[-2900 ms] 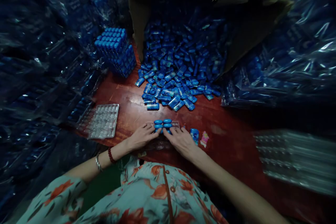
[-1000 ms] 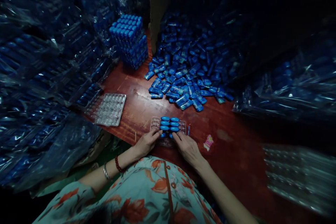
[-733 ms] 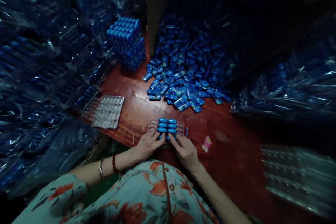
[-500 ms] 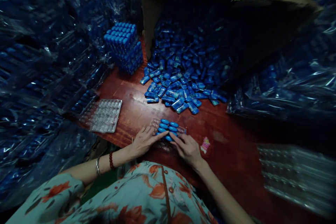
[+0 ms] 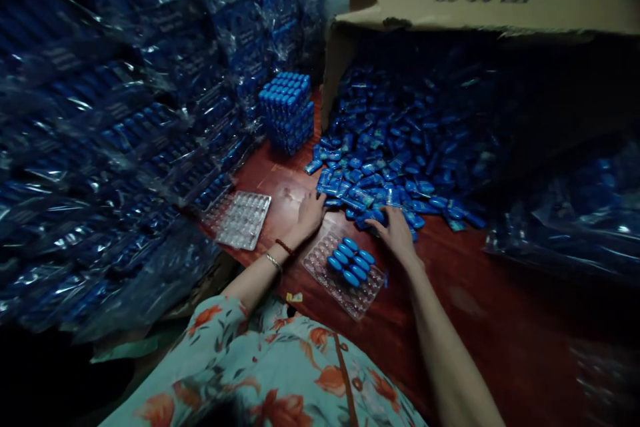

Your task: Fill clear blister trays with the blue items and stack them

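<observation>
Midway between two hands on the red-brown bench point(image 5: 280, 190), a clear capsule tray point(image 5: 350, 300) lies flat and askew, its long axis slanting from far left to near right. Eight blue capsules point(image 5: 362, 264) sit on it in two lines of four, each pointing the same way as that axis; clear moulded cells show around them. Beyond the capsule tray a carton point(image 5: 465, 10) lies with its mouth toward the person, a pile of blue packets point(image 5: 400, 160) filling it and spilling forward. To the far left of the tray stands a block of blue capsules point(image 5: 286, 113); to its left lies a second clear tray point(image 5: 243, 220), near the bench's left edge. Bare bench stretches to the capsule tray's right. Past its far side, the left hand point(image 5: 310, 213) touches the pile with bent fingertips, and the right hand point(image 5: 395, 230) reaches it with thumb and fingers parted; whether either grip has hold of a packet, I cannot tell
</observation>
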The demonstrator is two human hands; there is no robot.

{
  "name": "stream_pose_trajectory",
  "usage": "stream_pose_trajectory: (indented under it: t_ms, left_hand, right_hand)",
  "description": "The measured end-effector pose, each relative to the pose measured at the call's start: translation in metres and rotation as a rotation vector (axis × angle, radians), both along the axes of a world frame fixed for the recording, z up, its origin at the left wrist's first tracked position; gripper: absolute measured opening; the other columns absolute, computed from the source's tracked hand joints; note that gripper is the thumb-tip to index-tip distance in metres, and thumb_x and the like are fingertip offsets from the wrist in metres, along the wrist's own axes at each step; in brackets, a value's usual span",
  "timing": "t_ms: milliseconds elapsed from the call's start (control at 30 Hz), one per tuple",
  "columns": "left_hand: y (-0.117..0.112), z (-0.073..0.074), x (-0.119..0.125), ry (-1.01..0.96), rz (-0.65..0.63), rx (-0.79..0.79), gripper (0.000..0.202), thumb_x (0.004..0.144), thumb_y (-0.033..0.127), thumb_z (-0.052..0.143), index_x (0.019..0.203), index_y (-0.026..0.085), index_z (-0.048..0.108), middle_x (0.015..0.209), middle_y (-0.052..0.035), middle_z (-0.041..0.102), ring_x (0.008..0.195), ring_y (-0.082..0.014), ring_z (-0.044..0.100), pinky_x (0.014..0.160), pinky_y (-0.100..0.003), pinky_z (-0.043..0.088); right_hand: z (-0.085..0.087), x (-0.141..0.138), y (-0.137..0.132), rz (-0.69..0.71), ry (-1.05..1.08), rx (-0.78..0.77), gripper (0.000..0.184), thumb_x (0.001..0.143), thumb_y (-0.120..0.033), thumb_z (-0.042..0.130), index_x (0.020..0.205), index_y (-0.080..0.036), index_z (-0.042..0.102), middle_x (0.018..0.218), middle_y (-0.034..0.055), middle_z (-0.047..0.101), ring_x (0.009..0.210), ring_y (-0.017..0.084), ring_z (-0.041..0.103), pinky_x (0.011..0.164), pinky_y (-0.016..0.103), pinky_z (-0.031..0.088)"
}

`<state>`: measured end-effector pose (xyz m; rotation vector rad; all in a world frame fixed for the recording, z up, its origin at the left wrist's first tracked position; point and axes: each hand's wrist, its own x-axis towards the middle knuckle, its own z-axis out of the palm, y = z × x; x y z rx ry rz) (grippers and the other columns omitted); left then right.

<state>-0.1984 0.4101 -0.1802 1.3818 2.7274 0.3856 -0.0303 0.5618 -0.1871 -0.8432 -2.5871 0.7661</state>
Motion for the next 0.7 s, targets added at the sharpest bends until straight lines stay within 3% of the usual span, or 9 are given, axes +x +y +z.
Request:
stream_pose_trajectory:
  t_ms: [100,200,300,367,467,567,700]
  left_hand:
    - [-0.014,0.001,0.006,0.018,-0.061,-0.042,0.026,0.094,0.021,0.038,0.108,0.012,0.057,0.112,-0.0154,0.053,0.100,-0.0238,0.048,0.084,-0.036,0.041]
    - [-0.046,0.004,0.010,0.005,-0.066,-0.086,0.023,0.091,0.026,0.045,0.098,0.012,0.061,0.101,-0.0139,0.055,0.095,-0.0246,0.049,0.081,-0.037,0.041]
    - [-0.078,0.006,0.012,0.055,-0.056,-0.141,0.029,0.085,0.035,0.055,0.102,0.012,0.060,0.099,-0.0144,0.054,0.094,-0.0275,0.048,0.078,-0.039,0.041]
    - [-0.087,0.005,0.016,0.101,-0.111,-0.154,0.030,0.086,0.030,0.053,0.111,0.015,0.056,0.103,-0.0139,0.053,0.093,-0.0274,0.048,0.077,-0.038,0.041]
    - [-0.082,0.003,0.023,0.131,-0.252,-0.174,0.024,0.087,0.013,0.044,0.107,0.014,0.057,0.101,-0.0135,0.055,0.095,-0.0262,0.048,0.078,-0.038,0.040]
    - [-0.073,0.008,0.023,0.079,-0.306,-0.176,0.017,0.084,0.009,0.045,0.091,0.011,0.060,0.095,-0.0146,0.058,0.094,-0.0264,0.050,0.080,-0.039,0.041]
    - [-0.089,0.026,0.020,-0.235,-0.245,0.086,0.010,0.086,0.018,0.051,0.090,0.012,0.059,0.088,-0.0095,0.062,0.084,-0.0213,0.056,0.075,-0.034,0.045]
  right_hand:
    - [-0.002,0.031,-0.009,-0.127,0.169,-0.182,0.047,0.079,-0.060,0.047,0.095,-0.017,0.054,0.085,0.0071,0.060,0.077,0.021,0.056,0.075,0.035,0.045]
    - [0.002,0.082,-0.026,-0.289,0.281,-0.399,0.046,0.071,-0.060,0.057,0.092,-0.019,0.054,0.078,0.0036,0.060,0.068,0.018,0.057,0.066,0.032,0.047]
    - [0.013,0.130,-0.054,-0.276,0.269,-0.578,0.043,0.067,-0.056,0.065,0.088,-0.020,0.057,0.075,0.0018,0.061,0.064,0.016,0.058,0.060,0.029,0.048]
    - [0.020,0.146,-0.078,-0.235,0.223,-0.587,0.039,0.068,-0.053,0.066,0.086,-0.019,0.060,0.077,0.0028,0.064,0.067,0.017,0.060,0.062,0.029,0.050]
    - [0.025,0.139,-0.116,-0.120,0.168,-0.442,0.030,0.079,-0.047,0.059,0.091,-0.019,0.062,0.085,0.0047,0.067,0.076,0.018,0.063,0.068,0.029,0.051]
    - [0.021,0.118,-0.142,0.039,0.169,-0.107,0.025,0.090,-0.034,0.048,0.104,-0.017,0.060,0.094,0.0079,0.067,0.084,0.019,0.063,0.074,0.031,0.050]
    - [0.015,0.104,-0.145,0.166,0.065,0.345,0.022,0.092,-0.023,0.043,0.103,-0.014,0.060,0.088,0.0097,0.066,0.077,0.019,0.061,0.068,0.030,0.048]
